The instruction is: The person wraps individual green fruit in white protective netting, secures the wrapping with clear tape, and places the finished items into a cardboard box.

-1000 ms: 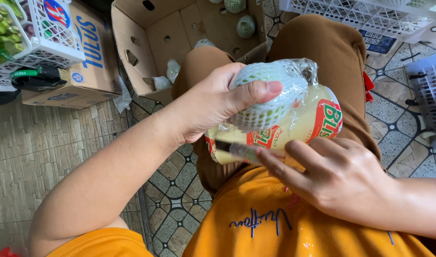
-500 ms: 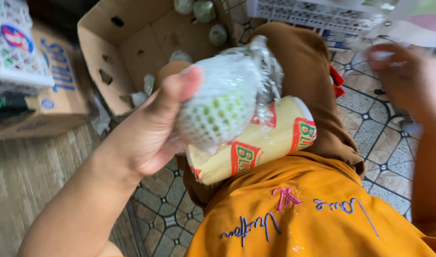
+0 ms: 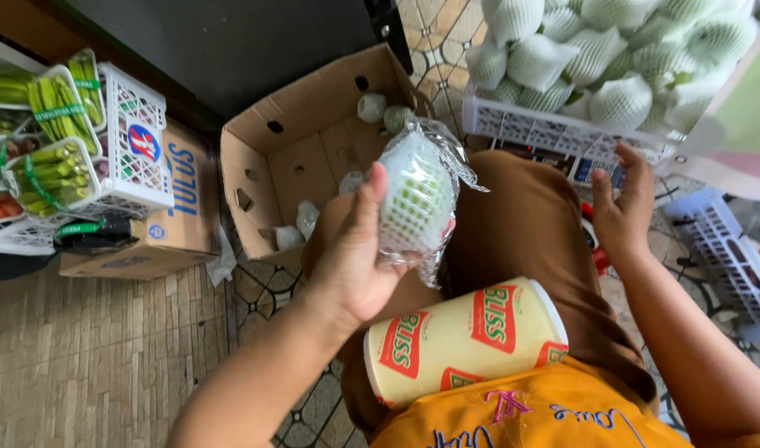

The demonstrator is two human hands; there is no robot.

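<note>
A green fruit (image 3: 415, 199), wrapped in white foam net and a clear plastic bag, is held up in the left hand (image 3: 359, 257), with the fingers curled around it and the thumb along its side. It is held just above the lap and in front of an open cardboard box (image 3: 293, 158). A few more netted fruits (image 3: 371, 106) are seen in the far corner of that box, and most of its floor is bare. The right hand (image 3: 625, 207) is held open with fingers spread, holding nothing, near a white plastic crate (image 3: 554, 133) piled with netted fruits. A yellow roll with red labels (image 3: 463, 340) is laid across the lap. At the left, white baskets (image 3: 135, 149) filled with green vegetables are stacked on another cardboard box (image 3: 176, 224). The floor is made of patterned tiles (image 3: 255, 290) and plain ones. Little room is left between the boxes.
</note>
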